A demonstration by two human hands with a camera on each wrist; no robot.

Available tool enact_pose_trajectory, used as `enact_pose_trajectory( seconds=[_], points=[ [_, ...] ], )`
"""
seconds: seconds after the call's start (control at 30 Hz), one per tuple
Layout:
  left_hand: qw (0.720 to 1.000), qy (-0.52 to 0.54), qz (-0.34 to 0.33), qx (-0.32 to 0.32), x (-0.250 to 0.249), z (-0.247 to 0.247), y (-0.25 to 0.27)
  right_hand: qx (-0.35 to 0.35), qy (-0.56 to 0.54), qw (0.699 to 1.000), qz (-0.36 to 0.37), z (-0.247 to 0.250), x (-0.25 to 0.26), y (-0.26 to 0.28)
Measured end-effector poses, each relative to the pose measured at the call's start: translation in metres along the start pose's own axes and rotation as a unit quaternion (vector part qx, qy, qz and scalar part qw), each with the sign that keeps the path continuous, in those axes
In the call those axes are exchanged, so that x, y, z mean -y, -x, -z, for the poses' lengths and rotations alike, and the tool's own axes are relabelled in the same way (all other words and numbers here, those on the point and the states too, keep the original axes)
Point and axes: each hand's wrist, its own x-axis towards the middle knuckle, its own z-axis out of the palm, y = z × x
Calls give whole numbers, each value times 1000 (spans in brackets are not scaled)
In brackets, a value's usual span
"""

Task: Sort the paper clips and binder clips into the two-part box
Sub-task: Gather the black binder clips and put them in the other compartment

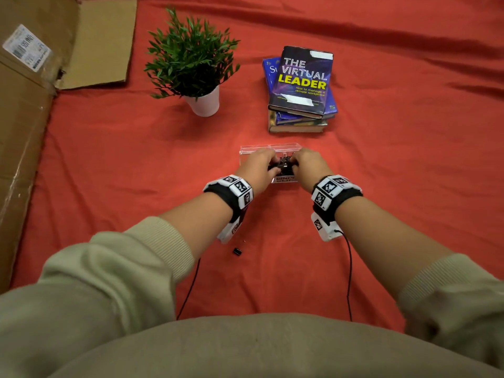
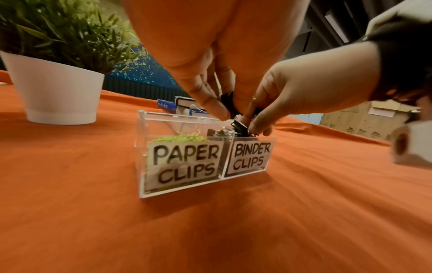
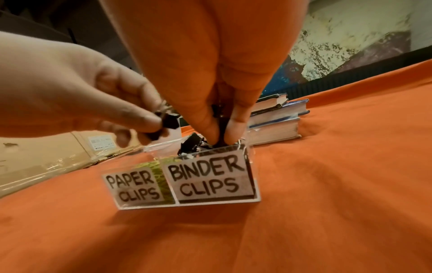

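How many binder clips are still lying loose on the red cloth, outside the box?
1: a black binder clip lies on the cloth near the left wrist, well short of the box. Arms may hide others.

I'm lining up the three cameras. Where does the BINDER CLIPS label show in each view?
Head: label just below centre, between the wrists, mostly hidden by the hands.
Left wrist: label right of centre, on the box's right half.
Right wrist: label at centre, facing the camera.
Shared landmark: the book stack.
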Motion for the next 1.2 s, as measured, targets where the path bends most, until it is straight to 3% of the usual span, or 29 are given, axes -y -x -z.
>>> enact_pose_trajectory(
  seconds=[0.27,0.43,0.53,0.63,0.73,0.87,0.97,1.07,1.2],
  points=[
    [998,-69,14,5,-8,-9,-26,-2,-30,1000,1,2,-7,12],
    [994,-102,2,43,-10,-13,-32,-102,-74,992,20,7,-13,23],
    [996,-89,-6,25,-4,-11,-26,-135,-109,982,79,-2,-4,45],
    [996,-82,-21,21,8,-8,-11,18,-60,984,169,-38,18,73],
    [996,-76,-48,13,20,-6,9,168,-1,954,250,-87,44,101],
    [997,-55,-8,-61,40,-3,34,184,67,927,320,-125,60,116],
    [994,-18,47,-102,53,-1,45,170,62,934,307,-125,58,117],
    [995,7,76,-69,57,0,48,154,16,953,261,-108,46,111],
    [995,1,81,-60,55,-3,49,18,-147,979,143,-69,20,89]
  ],
)
